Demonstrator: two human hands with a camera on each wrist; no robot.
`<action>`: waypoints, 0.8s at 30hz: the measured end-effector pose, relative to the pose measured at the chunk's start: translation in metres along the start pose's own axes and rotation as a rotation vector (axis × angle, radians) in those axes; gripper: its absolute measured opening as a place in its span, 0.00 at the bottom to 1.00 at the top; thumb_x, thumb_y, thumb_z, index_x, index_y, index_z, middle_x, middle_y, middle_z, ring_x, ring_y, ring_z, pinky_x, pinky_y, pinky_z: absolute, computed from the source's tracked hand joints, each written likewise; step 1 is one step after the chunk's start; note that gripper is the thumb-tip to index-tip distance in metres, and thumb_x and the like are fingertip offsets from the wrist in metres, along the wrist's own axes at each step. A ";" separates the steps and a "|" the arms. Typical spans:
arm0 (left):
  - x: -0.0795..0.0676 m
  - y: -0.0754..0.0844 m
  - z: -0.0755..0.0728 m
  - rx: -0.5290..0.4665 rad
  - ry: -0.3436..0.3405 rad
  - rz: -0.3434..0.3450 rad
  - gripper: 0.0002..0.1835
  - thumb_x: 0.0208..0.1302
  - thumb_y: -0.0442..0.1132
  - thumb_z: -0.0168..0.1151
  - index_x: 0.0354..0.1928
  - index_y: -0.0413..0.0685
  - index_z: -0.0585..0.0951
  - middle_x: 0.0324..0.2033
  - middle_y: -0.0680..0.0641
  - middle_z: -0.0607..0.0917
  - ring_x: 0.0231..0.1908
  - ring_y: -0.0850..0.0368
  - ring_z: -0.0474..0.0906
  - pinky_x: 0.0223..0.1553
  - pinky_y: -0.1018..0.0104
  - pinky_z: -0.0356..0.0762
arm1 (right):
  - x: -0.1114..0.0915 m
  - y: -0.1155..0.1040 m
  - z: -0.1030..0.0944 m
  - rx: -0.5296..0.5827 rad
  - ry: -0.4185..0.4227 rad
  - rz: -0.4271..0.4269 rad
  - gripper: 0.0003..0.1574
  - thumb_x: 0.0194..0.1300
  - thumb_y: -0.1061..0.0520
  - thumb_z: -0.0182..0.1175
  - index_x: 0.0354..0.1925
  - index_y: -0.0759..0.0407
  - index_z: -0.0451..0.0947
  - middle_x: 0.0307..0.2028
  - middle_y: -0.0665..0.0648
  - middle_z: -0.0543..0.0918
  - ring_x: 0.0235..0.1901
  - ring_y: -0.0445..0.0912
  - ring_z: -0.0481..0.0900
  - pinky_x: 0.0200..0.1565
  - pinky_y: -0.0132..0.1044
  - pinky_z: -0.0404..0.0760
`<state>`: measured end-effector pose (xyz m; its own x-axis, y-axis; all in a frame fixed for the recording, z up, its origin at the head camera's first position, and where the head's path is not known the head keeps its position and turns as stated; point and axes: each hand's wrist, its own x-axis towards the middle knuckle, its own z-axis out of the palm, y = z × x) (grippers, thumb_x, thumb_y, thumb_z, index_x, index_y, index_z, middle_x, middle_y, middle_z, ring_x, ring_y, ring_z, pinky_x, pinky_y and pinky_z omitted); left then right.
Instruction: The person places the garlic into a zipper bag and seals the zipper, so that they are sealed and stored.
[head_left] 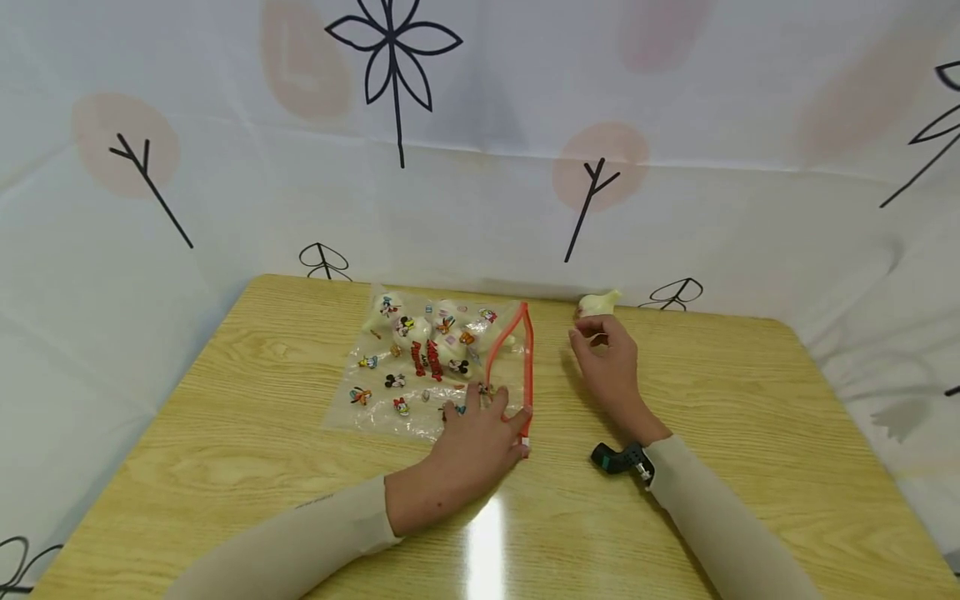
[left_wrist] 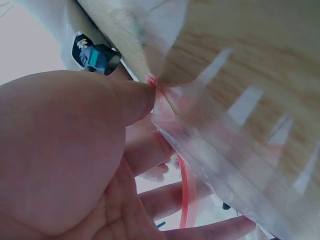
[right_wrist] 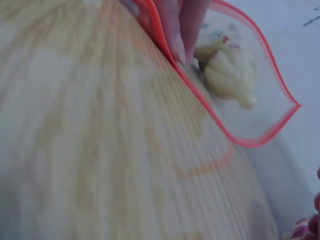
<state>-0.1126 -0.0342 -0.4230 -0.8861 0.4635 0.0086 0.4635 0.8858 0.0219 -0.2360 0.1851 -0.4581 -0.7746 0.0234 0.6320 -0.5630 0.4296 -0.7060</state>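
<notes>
A clear zip bag (head_left: 401,383) with cartoon prints and a red edge lies on the table, with several garlic bulbs (head_left: 450,343) inside. My left hand (head_left: 476,437) rests at its near corner, fingers spread over the plastic and the edge. In the left wrist view, the thumb touches the red edge (left_wrist: 184,200), with the other fingers apart. The right wrist view shows the mouth gaping around two fingertips (right_wrist: 181,42). At the back, my right hand (head_left: 611,367) has bent fingers right at another garlic bulb (head_left: 597,303); I cannot tell whether they grip it.
The wooden table (head_left: 720,400) ends at the back against a patterned white cloth (head_left: 480,217). A small black device (head_left: 618,458) is worn at the right wrist. Light glares off the table's near part.
</notes>
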 end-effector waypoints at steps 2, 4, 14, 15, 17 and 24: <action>0.000 0.000 0.000 0.013 0.009 0.004 0.28 0.78 0.64 0.55 0.73 0.66 0.78 0.72 0.44 0.76 0.70 0.27 0.69 0.50 0.31 0.82 | 0.001 0.013 -0.003 0.003 0.023 0.024 0.10 0.70 0.70 0.66 0.49 0.75 0.81 0.42 0.69 0.84 0.39 0.55 0.79 0.41 0.38 0.76; -0.001 0.000 0.000 0.029 0.018 0.008 0.28 0.78 0.64 0.54 0.73 0.66 0.78 0.71 0.44 0.76 0.70 0.28 0.69 0.49 0.31 0.82 | 0.003 0.022 -0.006 0.000 0.044 0.052 0.11 0.70 0.68 0.68 0.49 0.73 0.82 0.41 0.67 0.84 0.38 0.53 0.78 0.40 0.32 0.74; -0.001 0.001 0.002 0.050 0.034 0.017 0.28 0.79 0.65 0.53 0.73 0.66 0.78 0.71 0.45 0.76 0.69 0.28 0.70 0.48 0.32 0.82 | 0.015 0.040 -0.014 -0.091 0.178 0.122 0.24 0.64 0.61 0.76 0.49 0.73 0.76 0.45 0.69 0.76 0.44 0.62 0.72 0.42 0.35 0.67; -0.001 0.001 0.003 0.048 0.035 0.018 0.28 0.79 0.65 0.54 0.73 0.66 0.78 0.70 0.44 0.76 0.69 0.28 0.70 0.48 0.32 0.82 | 0.016 0.041 -0.015 -0.098 0.184 0.133 0.25 0.64 0.60 0.76 0.50 0.73 0.76 0.46 0.68 0.75 0.45 0.61 0.71 0.42 0.35 0.67; 0.000 0.001 0.003 0.047 0.037 0.019 0.28 0.79 0.65 0.54 0.73 0.66 0.78 0.71 0.44 0.76 0.69 0.28 0.70 0.48 0.32 0.82 | 0.017 0.044 -0.016 -0.091 0.177 0.173 0.29 0.64 0.58 0.76 0.52 0.73 0.74 0.49 0.68 0.74 0.48 0.60 0.70 0.44 0.35 0.67; -0.001 0.001 0.004 0.058 0.042 0.019 0.28 0.78 0.65 0.54 0.73 0.65 0.78 0.71 0.44 0.76 0.69 0.27 0.70 0.48 0.32 0.82 | 0.026 0.050 -0.017 -0.089 0.080 0.399 0.44 0.62 0.44 0.79 0.62 0.67 0.68 0.57 0.62 0.71 0.52 0.50 0.70 0.50 0.32 0.71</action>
<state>-0.1116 -0.0335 -0.4268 -0.8758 0.4800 0.0499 0.4786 0.8772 -0.0370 -0.2794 0.2222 -0.4718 -0.9001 0.2727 0.3399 -0.1936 0.4485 -0.8726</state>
